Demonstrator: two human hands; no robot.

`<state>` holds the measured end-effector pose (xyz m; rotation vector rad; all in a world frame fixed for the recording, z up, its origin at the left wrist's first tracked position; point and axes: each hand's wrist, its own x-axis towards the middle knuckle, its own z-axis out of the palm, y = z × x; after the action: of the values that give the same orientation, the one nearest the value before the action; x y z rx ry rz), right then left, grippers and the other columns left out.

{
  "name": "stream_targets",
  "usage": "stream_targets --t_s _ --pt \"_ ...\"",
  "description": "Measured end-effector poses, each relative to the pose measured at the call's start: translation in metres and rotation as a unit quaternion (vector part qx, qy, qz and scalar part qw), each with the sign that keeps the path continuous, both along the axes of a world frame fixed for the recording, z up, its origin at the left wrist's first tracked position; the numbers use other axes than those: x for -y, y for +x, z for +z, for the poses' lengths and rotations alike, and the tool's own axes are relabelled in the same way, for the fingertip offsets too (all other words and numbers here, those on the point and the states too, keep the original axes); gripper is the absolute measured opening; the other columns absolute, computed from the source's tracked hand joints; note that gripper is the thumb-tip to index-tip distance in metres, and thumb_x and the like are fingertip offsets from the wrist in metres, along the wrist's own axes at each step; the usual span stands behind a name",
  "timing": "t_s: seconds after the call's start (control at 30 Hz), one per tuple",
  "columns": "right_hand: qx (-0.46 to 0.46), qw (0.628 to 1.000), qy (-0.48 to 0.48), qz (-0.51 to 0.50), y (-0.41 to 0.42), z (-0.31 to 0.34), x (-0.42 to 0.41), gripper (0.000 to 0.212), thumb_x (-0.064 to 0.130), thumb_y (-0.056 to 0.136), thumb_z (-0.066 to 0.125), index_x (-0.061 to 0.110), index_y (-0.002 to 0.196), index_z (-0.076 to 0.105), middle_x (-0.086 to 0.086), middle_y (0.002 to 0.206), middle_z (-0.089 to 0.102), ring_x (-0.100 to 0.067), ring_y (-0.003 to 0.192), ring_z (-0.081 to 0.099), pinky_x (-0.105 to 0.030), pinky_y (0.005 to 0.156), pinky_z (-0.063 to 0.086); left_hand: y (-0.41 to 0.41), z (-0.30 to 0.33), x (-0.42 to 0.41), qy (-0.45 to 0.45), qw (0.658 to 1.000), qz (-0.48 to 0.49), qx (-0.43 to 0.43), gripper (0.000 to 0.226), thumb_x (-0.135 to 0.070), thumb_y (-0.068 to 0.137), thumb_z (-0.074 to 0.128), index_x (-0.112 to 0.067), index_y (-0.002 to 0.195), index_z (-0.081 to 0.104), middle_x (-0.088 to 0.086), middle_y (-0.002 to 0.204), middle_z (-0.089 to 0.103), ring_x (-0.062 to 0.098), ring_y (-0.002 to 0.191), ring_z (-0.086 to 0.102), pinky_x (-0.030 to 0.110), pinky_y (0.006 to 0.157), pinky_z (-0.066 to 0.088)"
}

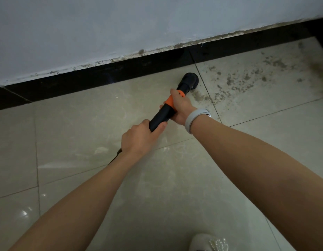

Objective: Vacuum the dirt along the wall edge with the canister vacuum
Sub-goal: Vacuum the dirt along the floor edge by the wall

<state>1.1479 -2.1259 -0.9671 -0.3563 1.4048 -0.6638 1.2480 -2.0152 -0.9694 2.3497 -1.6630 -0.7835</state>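
Both grips closed around the vacuum wand (160,116): right hand (181,107) wraps the orange collar (170,102), left hand (139,136) curls round the black tube behind it. The round nozzle (189,79) rests on the floor tile (75,124), just beside the black skirting (106,77). Dirt (247,80) lies at the nozzle's three o'clock. A shoe (207,241) shows at six o'clock.

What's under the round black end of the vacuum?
The round black vacuum nozzle rests on the beige tiled floor. Brown dirt lies beside it; anything directly beneath is covered.
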Motion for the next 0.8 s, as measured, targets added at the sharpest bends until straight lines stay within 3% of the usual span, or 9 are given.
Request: stream_targets --t_s 0.17,0.5,0.8 --pt "0.024 1.000 0.013 -0.005 0.015 0.006 -0.018 0.027 0.030 0.093 0.056 0.009 0.103 0.041 -0.011 0.075 0.053 -0.023 0.055 0.059 -0.035 0.051 0.051 0.018 0.005 -0.017 -0.001 1.000 -0.001 0.012 0.056 -0.071 0.083 0.033 -0.017 0.076 0.046 0.002 0.067 0.058 0.024 0.062 0.058 0.031 0.058 0.041" --pt "-0.031 0.995 0.019 -0.097 -0.010 0.003 -0.053 0.022 0.029 0.094 0.054 0.011 0.088 0.044 -0.009 0.073 0.053 -0.018 0.045 0.057 -0.032 0.048 0.052 0.004 0.000 -0.037 0.028 0.997 -0.056 -0.042 0.049 -0.071 0.082 0.038 -0.024 0.069 0.041 -0.005 0.060 0.054 0.012 0.053 0.051 0.026 0.046 0.029" --pt "-0.002 0.987 0.071 -0.147 -0.033 0.003 -0.120 0.016 0.025 0.092 0.054 0.013 0.088 0.044 -0.009 0.077 0.057 -0.019 0.054 0.063 -0.031 0.049 0.052 0.007 -0.001 -0.079 0.010 0.983 -0.177 0.044 0.046 -0.072 0.078 0.033 -0.027 0.073 0.037 -0.009 0.054 0.045 0.006 0.047 0.042 0.022 0.044 0.023"
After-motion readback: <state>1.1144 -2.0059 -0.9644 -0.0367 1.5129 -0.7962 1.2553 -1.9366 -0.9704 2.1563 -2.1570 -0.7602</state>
